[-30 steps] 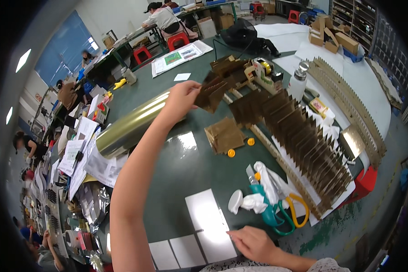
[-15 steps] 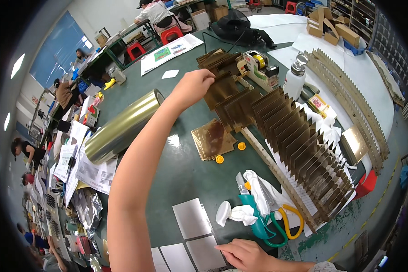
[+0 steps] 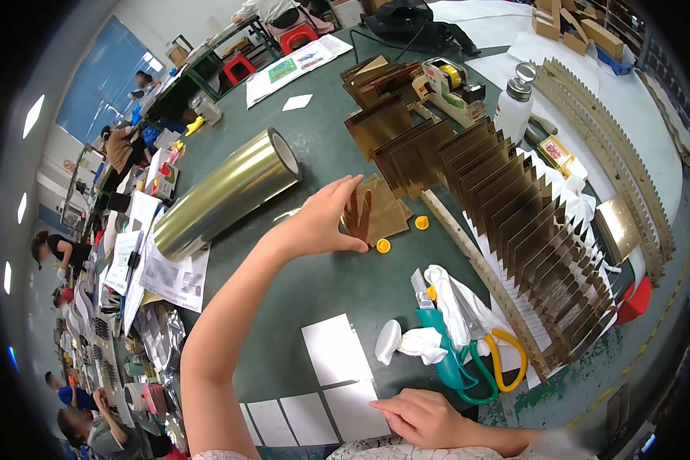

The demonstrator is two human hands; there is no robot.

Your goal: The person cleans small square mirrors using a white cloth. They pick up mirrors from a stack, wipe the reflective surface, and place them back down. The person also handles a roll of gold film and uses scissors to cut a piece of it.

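Note:
My left hand (image 3: 323, 221) reaches over a small stack of square bronze mirror-like sheets (image 3: 387, 208). Its thumb and fingers are spread at the stack's left edge, and finger reflections show in the top sheet. At the lower edge my right hand (image 3: 425, 420) rests with its index fingertip on a pale silvery square (image 3: 353, 410), holding nothing visible. Several such squares lie side by side, with another pale square (image 3: 336, 349) just above. To the right, many upright bronze sheets (image 3: 514, 207) stand in a slotted rack (image 3: 483, 280).
A shiny gold-green roll (image 3: 226, 195) lies at left. Two yellow caps (image 3: 383, 246) sit beside the stack. Nearer are a teal cutter (image 3: 441, 349), scissors (image 3: 506, 360) and a white cloth (image 3: 468, 307). A pump bottle (image 3: 511, 111) and tape dispenser (image 3: 448, 88) stand farther back.
My left hand has come back from the far bronze sheets to the small stack, its fingers now spread. My right hand stays at the pale square. The view has shifted slightly.

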